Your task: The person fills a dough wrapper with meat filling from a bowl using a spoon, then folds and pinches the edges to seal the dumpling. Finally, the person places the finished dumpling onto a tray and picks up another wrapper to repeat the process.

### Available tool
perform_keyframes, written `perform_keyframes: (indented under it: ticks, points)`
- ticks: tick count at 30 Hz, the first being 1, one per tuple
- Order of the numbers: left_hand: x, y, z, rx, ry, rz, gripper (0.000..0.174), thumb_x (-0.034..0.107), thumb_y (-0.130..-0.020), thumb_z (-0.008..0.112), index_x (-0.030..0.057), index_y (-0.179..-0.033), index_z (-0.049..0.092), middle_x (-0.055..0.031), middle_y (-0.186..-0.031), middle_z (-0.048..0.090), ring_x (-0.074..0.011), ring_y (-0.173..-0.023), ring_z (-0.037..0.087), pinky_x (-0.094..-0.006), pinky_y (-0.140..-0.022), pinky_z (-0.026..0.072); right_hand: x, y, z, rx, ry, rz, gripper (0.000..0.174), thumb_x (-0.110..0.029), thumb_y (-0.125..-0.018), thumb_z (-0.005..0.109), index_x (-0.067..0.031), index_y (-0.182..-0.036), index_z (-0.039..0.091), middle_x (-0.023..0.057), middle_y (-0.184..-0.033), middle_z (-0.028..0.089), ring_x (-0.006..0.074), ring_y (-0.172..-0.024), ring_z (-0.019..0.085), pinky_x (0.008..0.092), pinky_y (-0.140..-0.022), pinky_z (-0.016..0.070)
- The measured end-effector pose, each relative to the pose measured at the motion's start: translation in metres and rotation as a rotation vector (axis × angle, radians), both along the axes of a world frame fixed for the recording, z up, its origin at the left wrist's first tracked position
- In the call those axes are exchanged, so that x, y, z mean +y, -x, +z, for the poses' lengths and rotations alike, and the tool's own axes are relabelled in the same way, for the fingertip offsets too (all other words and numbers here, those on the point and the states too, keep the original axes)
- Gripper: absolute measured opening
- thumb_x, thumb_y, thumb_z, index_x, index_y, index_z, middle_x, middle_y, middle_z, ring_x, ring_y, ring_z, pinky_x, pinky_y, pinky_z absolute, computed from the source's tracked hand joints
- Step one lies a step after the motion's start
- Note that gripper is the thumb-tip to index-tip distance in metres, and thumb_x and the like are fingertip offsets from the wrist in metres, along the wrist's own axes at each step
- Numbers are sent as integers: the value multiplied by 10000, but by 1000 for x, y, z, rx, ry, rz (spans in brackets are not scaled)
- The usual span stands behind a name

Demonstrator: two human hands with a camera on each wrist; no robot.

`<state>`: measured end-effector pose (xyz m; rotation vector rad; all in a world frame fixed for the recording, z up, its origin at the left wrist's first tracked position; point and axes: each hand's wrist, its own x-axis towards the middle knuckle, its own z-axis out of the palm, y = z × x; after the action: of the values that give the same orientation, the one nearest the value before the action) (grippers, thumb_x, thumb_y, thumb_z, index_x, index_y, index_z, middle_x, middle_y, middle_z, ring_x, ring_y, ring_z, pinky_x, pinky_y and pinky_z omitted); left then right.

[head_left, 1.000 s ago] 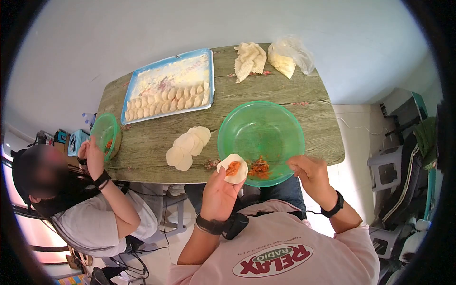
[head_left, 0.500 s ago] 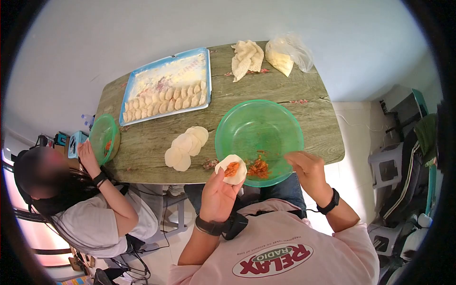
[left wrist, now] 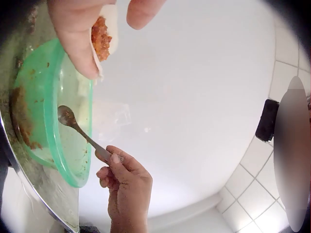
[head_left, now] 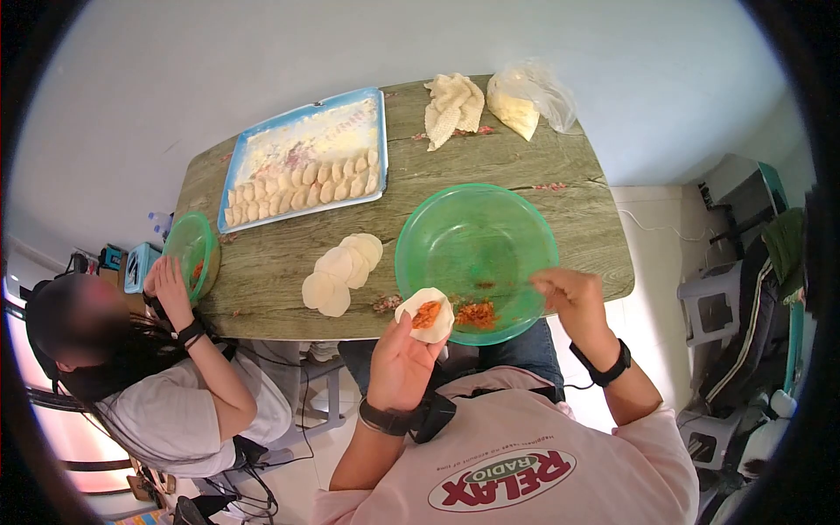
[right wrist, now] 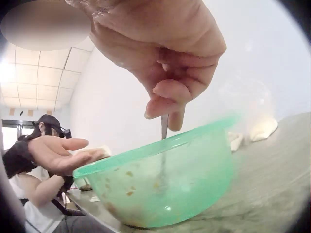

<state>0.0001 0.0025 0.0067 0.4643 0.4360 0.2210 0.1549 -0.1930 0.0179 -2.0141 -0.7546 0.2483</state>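
My left hand point(head_left: 401, 374) holds a round dumpling wrapper point(head_left: 443, 325) palm up, its thumb over the near edge. Orange-red filling point(head_left: 426, 314) sits in the middle of the wrapper, at the left rim of a green plastic bowl point(head_left: 472, 210). Over the bowl's right side, my right hand point(head_left: 577, 308) pinches the handle of a metal spoon point(left wrist: 83, 134). The spoon's head is inside the bowl, as the left wrist view shows. More filling point(head_left: 475, 315) lies at the bowl's near side.
Several flat wrappers point(head_left: 337, 273) overlap on the table point(head_left: 262, 311), left of the bowl. Behind them is a blue tray point(head_left: 381, 140) with rows of dumplings point(head_left: 306, 182). A cloth point(head_left: 455, 109) and a plastic bag point(head_left: 525, 105) lie at the back. Another person point(head_left: 184, 394) sits left by a second green bowl point(head_left: 210, 241).
My right hand has shifted slightly, with the spoon still over the bowl. My left hand and its filled wrapper stay nearly in place. The other person's hands have moved a little.
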Motion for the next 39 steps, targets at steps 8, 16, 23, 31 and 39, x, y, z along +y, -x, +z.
perform_keyframes:
  ticks: [8,16,23,31,39]
  points:
    - [4,2,-2,-19,24,-11,444,235,-974,404,-33,-1319,323,-178,-1348,414,-318,-1271,390,-426,-1075,321,24,-38,-10,-238,23,-24,139,-13,-813,591,-4,-939,647,177,-741,628,238,-543,610,317,-524,469]
    - [9,1,-3,-19,18,-20,449,243,-976,395,-34,-1323,322,-176,-1355,407,-321,-1272,388,-423,-1074,324,26,-34,2,37,-12,26,129,-2,-802,596,9,-923,641,166,-712,625,213,-524,603,308,-507,464]
    - [11,2,-4,-3,22,-12,455,246,-978,391,-19,-1338,311,-168,-1353,410,-321,-1267,395,-426,-1064,337,26,-27,7,134,77,186,134,42,-803,569,13,-912,642,89,-685,622,126,-535,591,263,-486,447]
    - [12,1,-5,-11,32,-2,443,237,-974,402,-20,-1327,323,-170,-1343,420,-318,-1261,404,-424,-1058,348,29,-29,1,-3,21,179,123,41,-807,578,3,-902,647,78,-684,617,119,-546,600,248,-489,453]
    - [11,2,-4,-6,9,8,444,243,-973,410,-20,-1322,331,-172,-1340,423,-321,-1257,408,-423,-1052,355,35,-27,-5,61,-71,167,106,25,-819,587,1,-897,655,64,-694,630,114,-554,600,247,-492,458]
